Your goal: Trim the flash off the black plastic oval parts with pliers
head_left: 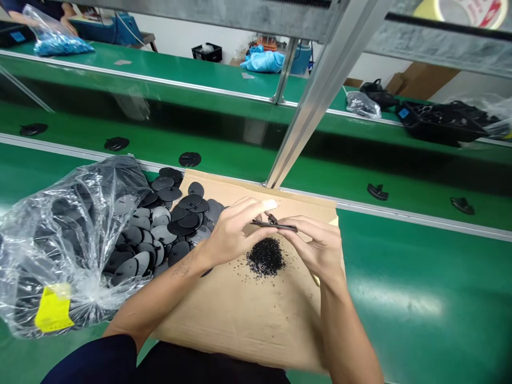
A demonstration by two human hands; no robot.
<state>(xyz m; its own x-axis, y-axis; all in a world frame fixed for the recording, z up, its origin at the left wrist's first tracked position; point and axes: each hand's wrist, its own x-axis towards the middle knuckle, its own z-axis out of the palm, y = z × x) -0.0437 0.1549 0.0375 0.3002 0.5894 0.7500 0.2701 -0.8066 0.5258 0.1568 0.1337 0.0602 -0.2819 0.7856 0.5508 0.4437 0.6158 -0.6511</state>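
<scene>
Dark clothing (212, 368) fills the bottom edge of the frame, with a dark sleeve (96, 360) at lower left, and two bare forearms reach up from there toward the middle. Near the centre, the left hand (230, 232) and the right hand (318, 245) meet at a thin black piece (276, 226), seen nearly edge-on; each has it pinched between thumb and fingers, the left at its left part, the right at its right end. A small dark bit (272, 219) shows just above it, between the fingertips; whether it is joined to the piece I cannot tell. Below the hands, a heap of tiny black parts (266, 257) lies on a cardboard sheet (224, 320), stray grains around it. Left of centre, many flat black discs (163, 233) overlap beside a clear plastic bag (80, 234), which bears a yellow label (54, 309) at lower left. Beyond, a green belt (240, 168) crosses the frame, carrying small stacks of discs (190, 159) at left and curved black pieces (378, 192) at right. At upper left, another person's hand (69, 24) shows near a bag of blue pieces (60, 47).
</scene>
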